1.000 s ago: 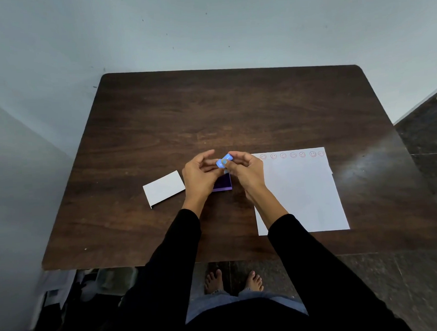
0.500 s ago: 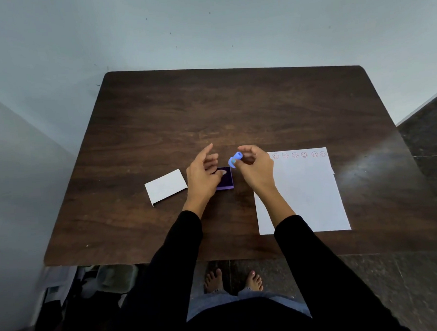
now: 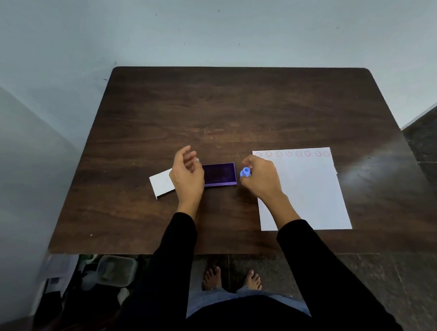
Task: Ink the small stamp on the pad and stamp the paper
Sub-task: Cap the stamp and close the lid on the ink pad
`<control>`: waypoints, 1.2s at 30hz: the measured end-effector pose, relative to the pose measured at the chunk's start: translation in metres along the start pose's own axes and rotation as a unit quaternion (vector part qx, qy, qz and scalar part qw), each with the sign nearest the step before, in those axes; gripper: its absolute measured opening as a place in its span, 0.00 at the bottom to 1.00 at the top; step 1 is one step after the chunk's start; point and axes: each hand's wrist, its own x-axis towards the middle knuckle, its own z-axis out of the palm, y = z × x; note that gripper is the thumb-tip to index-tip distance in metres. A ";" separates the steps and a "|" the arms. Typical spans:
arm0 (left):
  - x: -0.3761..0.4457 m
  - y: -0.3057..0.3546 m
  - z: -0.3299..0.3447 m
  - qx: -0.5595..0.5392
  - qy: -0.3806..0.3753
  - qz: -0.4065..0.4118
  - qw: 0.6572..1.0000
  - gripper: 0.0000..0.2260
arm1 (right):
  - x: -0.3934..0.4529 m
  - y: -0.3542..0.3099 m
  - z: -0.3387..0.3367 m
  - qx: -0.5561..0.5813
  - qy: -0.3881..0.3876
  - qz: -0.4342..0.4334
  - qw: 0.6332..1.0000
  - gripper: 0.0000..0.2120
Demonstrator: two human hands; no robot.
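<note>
the small stamp (image 3: 245,172) is a light blue, round-ended piece held in the right hand (image 3: 261,180), just off the right edge of the ink pad (image 3: 219,174) and above the dark table (image 3: 235,114). the fingers of that hand are curled closed around it, so only the rounded blue end shows, pointing left toward the pad; whether it touches the pad's edge cannot be told.

the ink pad is a purple rectangle lying flat with its dark inked face up and a lighter purple rim along the near side. its left end is hidden behind the left hand (image 3: 187,177).

the left hand hangs over that end of the pad with its fingers loosely spread and bent, gripping nothing that can be made out; a small pale thing shows at its fingertips but is too small to name. whether the hand rests on the pad or hovers above it cannot be told.

to the left of the pad, partly under the left hand, lies a white card (image 3: 161,184), flat on the table and turned a little askew.

to the right lies the paper (image 3: 312,193), a white sheet flat on the table, its left edge partly covered by the right hand and wrist. along its far edge runs a row of small red smiley prints (image 3: 289,154), reaching from the left corner to the right one. the rest of the sheet is blank.

both arms wear black sleeves (image 3: 316,261). below the near table edge two bare feet (image 3: 231,278) stand on a dark stone floor, and some clutter with a clear container (image 3: 116,269) sits under the table's left side.
</note>
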 end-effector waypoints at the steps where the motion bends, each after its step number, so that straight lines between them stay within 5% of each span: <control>1: 0.000 0.000 -0.002 -0.003 0.011 -0.003 1.000 0.15 | -0.001 -0.002 0.000 -0.008 0.010 -0.006 1.000 0.14; 6: -0.004 -0.006 -0.022 0.004 0.088 -0.017 0.996 0.13 | -0.007 -0.034 0.012 0.017 0.101 -0.080 0.991 0.16; 14: -0.021 -0.027 -0.053 0.105 0.151 -0.058 0.981 0.19 | -0.030 -0.076 0.081 -0.118 -0.090 -0.239 0.959 0.22; 20: -0.030 -0.033 -0.059 0.114 0.144 -0.100 0.978 0.21 | -0.036 -0.077 0.098 -0.184 -0.102 -0.224 0.952 0.27; 27: -0.037 -0.012 -0.041 0.056 0.150 -0.061 0.985 0.19 | -0.040 -0.071 0.085 -0.046 0.014 -0.159 0.986 0.27; 36: -0.051 -0.002 0.003 0.053 0.056 -0.009 0.997 0.17 | -0.046 -0.029 0.062 0.029 0.086 -0.030 0.995 0.27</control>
